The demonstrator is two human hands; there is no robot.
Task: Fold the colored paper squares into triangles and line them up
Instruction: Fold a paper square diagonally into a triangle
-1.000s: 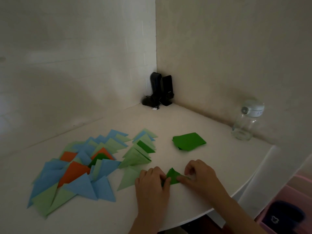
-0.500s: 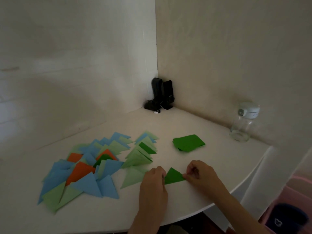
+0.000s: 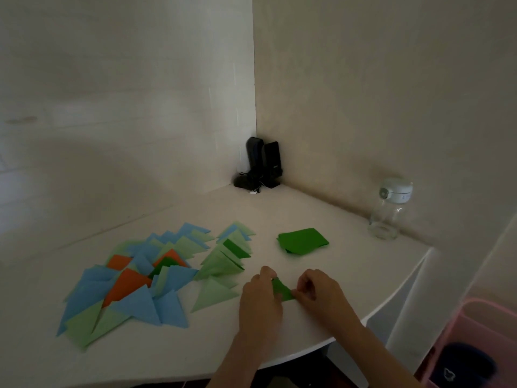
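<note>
Left hand (image 3: 258, 299) and right hand (image 3: 319, 294) each pinch one end of the dark green folded triangle (image 3: 282, 289) with curled fingers — it lies on the tabletop (image 3: 349, 275). Relative to this triangle, the stack of dark green paper squares (image 3: 303, 241) lies just behind, and the spread of blue, orange and light green folded triangles (image 3: 145, 278) lies to its left.

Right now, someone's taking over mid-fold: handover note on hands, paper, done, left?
Left hand and right hand both pinch a dark green piece, folded to a triangle, on the table.
Done: folded triangles in blue, light green and orange, overlapping loosely on the left.
Left: finish this piece, fold the dark green squares stacked behind the hands, tidy the line-up.
</note>
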